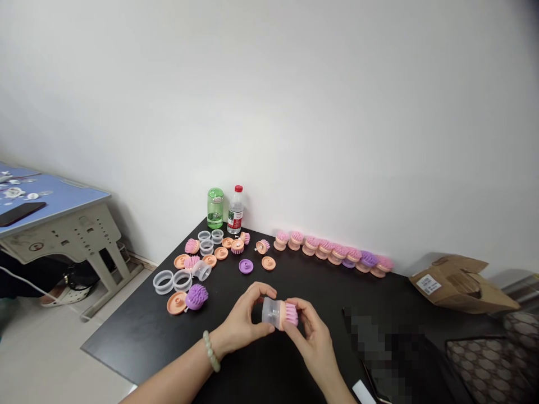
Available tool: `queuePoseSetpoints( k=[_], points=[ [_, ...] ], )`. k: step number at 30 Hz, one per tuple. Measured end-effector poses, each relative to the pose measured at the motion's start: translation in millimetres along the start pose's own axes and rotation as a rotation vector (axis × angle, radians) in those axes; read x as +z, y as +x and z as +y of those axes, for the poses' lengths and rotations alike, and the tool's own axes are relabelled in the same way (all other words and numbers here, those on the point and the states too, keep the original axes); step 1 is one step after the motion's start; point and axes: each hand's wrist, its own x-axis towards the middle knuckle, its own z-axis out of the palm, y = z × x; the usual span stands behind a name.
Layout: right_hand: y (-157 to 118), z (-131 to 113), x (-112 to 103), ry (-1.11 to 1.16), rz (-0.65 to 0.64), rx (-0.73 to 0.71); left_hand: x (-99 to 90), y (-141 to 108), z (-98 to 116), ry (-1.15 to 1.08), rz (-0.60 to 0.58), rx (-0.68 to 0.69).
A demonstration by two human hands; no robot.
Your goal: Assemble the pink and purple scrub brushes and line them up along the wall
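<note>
Above the black table, my left hand (pixel 248 320) grips the clear plastic cup (pixel 270 312) between thumb and fingers. My right hand (pixel 314 336) is closed on the pink bristle brush head (pixel 290 314), whose peach base meets the cup. The two pieces lie sideways, end to end. To the left of my hands are clear rings (pixel 163 281), peach discs (pixel 268 263), a purple disc (pixel 246 266) and a purple brush head (pixel 196 296). Along the wall stands a row of brushes (pixel 324 248), mostly pink, with purple among them.
A green bottle (pixel 215 209) and a red-capped bottle (pixel 235 211) stand at the table's back corner. An open cardboard box (pixel 458 283) sits at the right, near a patterned cloth item (pixel 484 359). A blue-topped desk (pixel 63 196) stands at the far left.
</note>
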Motion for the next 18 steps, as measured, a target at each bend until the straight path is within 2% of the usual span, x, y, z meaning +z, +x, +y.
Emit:
queuePoseSetpoints(
  k=[5, 8, 13, 18],
  points=[
    [0.4, -2.3, 0.9, -0.005, 0.0, -0.025, -1.5, 1.0, 1.6, 0.106, 0.022, -0.106],
    [1.6, -3.7, -0.2, -0.011, 0.018, -0.039, -1.6, 2.5, 2.9, 0.205, 0.01, -0.111],
    [2.6, -2.1, -0.2, -0.041, 0.017, -0.062, -4.8, 1.8, -0.9, 0.375, 0.054, -0.032],
    [2.5, -0.1, 6.7, -0.153, 0.023, -0.155, -7.4, 0.3, -4.1, 0.621, -0.023, 0.147]
  ],
)
